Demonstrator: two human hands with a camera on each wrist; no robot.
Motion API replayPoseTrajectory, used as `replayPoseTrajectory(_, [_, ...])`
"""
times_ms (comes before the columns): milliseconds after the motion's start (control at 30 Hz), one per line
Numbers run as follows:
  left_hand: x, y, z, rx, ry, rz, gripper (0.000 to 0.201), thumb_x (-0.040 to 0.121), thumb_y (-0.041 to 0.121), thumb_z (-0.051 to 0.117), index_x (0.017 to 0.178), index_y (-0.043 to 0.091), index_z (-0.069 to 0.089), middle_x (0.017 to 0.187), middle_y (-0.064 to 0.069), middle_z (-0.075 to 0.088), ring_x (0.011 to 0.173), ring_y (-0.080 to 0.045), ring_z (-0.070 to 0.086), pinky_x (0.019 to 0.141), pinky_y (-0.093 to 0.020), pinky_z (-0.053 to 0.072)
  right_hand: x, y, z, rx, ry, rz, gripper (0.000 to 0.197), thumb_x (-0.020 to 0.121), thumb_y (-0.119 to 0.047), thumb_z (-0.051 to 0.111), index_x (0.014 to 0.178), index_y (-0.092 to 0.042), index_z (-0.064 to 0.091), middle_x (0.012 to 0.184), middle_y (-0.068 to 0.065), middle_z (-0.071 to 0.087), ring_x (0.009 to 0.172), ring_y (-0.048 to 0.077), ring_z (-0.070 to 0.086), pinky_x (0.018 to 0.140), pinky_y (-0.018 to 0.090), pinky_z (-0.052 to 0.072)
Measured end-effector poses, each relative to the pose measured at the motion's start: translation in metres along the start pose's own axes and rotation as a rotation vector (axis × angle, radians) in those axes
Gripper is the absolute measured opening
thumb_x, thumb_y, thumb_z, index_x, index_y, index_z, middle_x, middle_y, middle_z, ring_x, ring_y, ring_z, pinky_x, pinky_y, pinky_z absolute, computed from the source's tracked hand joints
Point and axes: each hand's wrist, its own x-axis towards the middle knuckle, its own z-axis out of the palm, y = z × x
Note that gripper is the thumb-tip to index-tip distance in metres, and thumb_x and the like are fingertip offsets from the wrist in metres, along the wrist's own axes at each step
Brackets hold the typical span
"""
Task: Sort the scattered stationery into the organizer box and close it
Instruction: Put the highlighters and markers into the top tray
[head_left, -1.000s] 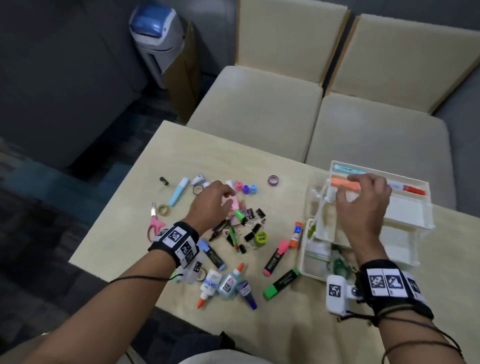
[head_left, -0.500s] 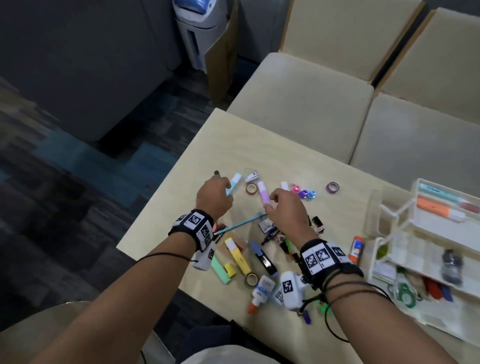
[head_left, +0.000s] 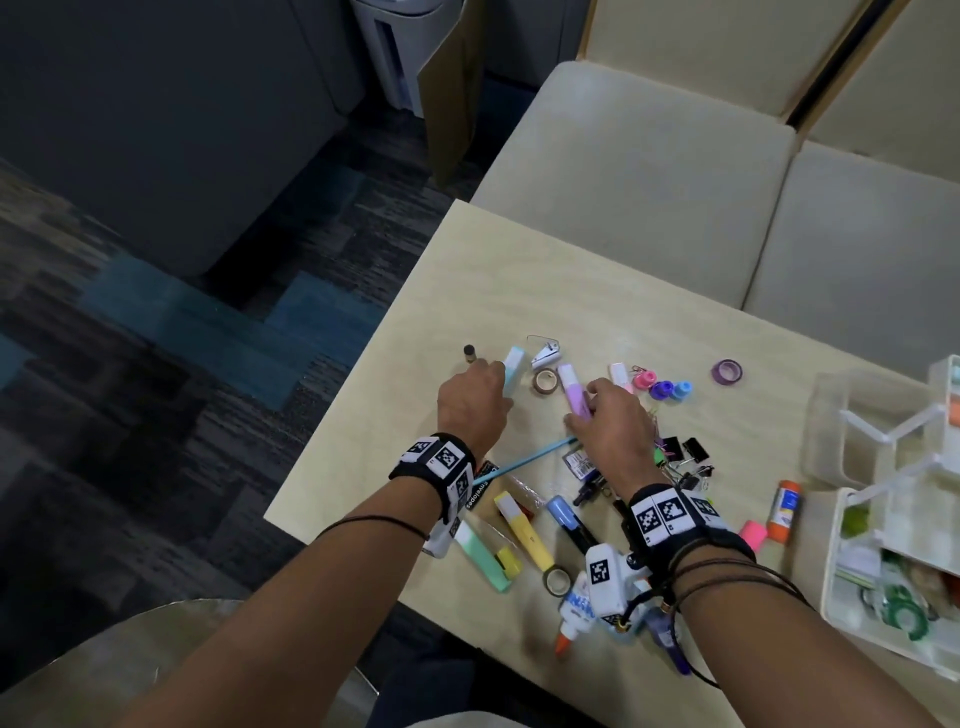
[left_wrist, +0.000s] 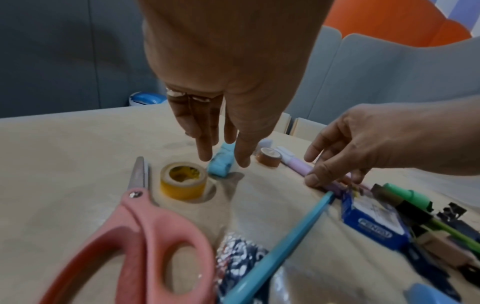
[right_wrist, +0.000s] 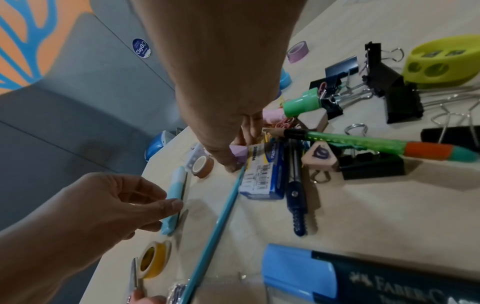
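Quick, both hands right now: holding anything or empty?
Left hand: open, fingertips at the light blue highlighter, not gripping it.
Right hand: pinching the purple highlighter on the table.

You can read "FABER-CA…" on the dark blue-capped marker (right_wrist: 369, 279), "ClayGO" on a round blue sticker (right_wrist: 141, 48) on the grey panel, approx. "PENSU…" on the blue packet (left_wrist: 374, 222), "envelopes" on a black label (head_left: 479, 492).
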Motion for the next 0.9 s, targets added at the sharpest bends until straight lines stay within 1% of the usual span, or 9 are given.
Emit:
replayPoseTrajectory(67, [0.001,-0.001,0.001,0.009,-0.022,-0.002,0.033,0.095,0.038,0.067,0.119,0.017,0.058,0.113,-0.007,0.065,0.098,-0.031,0.066,0.08,-0.041,0.051,-0.001,-0.001,-0.001,-0.012,-0.005,0.009,0.022,0.084,-0.024,0.08,0.081,-0.017,0.059,0.074,-0.002,0.063,0.068,0.024,0.062,0.057,0.03,0.042])
replayPoseTrajectory(167, [-0.001,-0.001,0.0,-0.003,-0.018,-0.013,0.029,0.093,0.026,0.064,0.119,0.017,0.056,0.107,-0.008,0.068,0.094,-0.033,0.066,0.076,-0.041,0.052,-0.001,-0.003,-0.007,0.071,0.018,0.019,0.018,0.081,-0.021,0.081,0.091,-0.013,0.068,0.077,-0.001,0.069,0.067,0.021,0.065,0.059,0.033,0.053])
replayPoseTrajectory(267, [-0.004,-0.003,-0.006,-0.103,-0.006,-0.05,0.04,0.084,0.023,0.067,0.122,0.022,0.055,0.098,-0.006,0.07,0.088,-0.032,0.066,0.071,-0.038,0.052,-0.008,-0.004,-0.022,0.376,0.036,0.065,0.05,0.079,-0.024,0.083,0.125,-0.02,0.063,0.087,-0.006,0.07,0.073,0.017,0.068,0.066,0.037,0.058])
replayPoseTrajectory(400, [-0.015,-0.01,-0.016,-0.298,-0.02,-0.03,0.055,0.083,0.029,0.076,0.134,0.037,0.057,0.1,0.005,0.076,0.089,-0.022,0.07,0.076,-0.037,0.058,-0.03,-0.003,-0.056,0.842,0.067,0.114,0.049,0.089,-0.015,0.077,0.133,-0.028,0.059,0.097,0.004,0.069,0.072,0.016,0.069,0.067,0.031,0.057])
replayPoseTrajectory(500, [-0.024,-0.011,-0.027,-0.385,0.009,0.028,0.055,0.085,0.034,0.078,0.136,0.043,0.059,0.099,0.012,0.074,0.079,-0.011,0.07,0.076,-0.032,0.059,-0.05,0.003,-0.082,1.015,0.073,0.103,0.037,0.098,-0.011,0.061,0.129,-0.031,0.062,0.099,0.002,0.07,0.075,0.014,0.065,0.067,0.03,0.053])
replayPoseTrajectory(600, [-0.035,0.006,-0.043,-0.511,0.009,0.101,0.052,0.086,0.03,0.08,0.134,0.043,0.064,0.095,0.014,0.072,0.071,-0.003,0.068,0.073,-0.025,0.056,-0.068,0.021,-0.102,1.13,0.104,0.084,0.038,0.096,-0.009,0.043,0.114,-0.034,0.066,0.086,-0.005,0.07,0.072,0.02,0.057,0.067,0.035,0.046])
replayPoseTrajectory(733, [-0.052,0.058,-0.061,-0.702,-0.059,0.236,0.053,0.084,0.022,0.084,0.131,0.042,0.068,0.097,0.008,0.072,0.072,-0.009,0.069,0.077,-0.026,0.057,-0.086,0.055,-0.131,1.19,0.182,0.101,0.039,0.094,-0.003,0.039,0.111,-0.027,0.065,0.08,0.003,0.06,0.064,0.02,0.05,0.067,0.038,0.042])
replayPoseTrajectory(800, [-0.059,0.094,-0.067,-0.739,-0.09,0.293,0.052,0.084,0.024,0.084,0.13,0.043,0.068,0.099,0.01,0.073,0.076,-0.01,0.071,0.081,-0.029,0.058,-0.094,0.076,-0.153,1.198,0.228,0.111,0.037,0.093,-0.002,0.041,0.115,-0.023,0.062,0.083,0.007,0.063,0.062,0.02,0.051,0.063,0.036,0.042])
replayPoseTrajectory(900, [-0.066,0.155,-0.076,-0.792,-0.137,0.363,0.048,0.084,0.026,0.084,0.128,0.039,0.071,0.101,0.011,0.076,0.08,-0.008,0.074,0.082,-0.03,0.059,-0.105,0.116,-0.187,1.168,0.274,0.122,0.027,0.097,-0.006,0.041,0.11,-0.018,0.062,0.076,0.008,0.064,0.058,0.022,0.046,0.059,0.033,0.039])
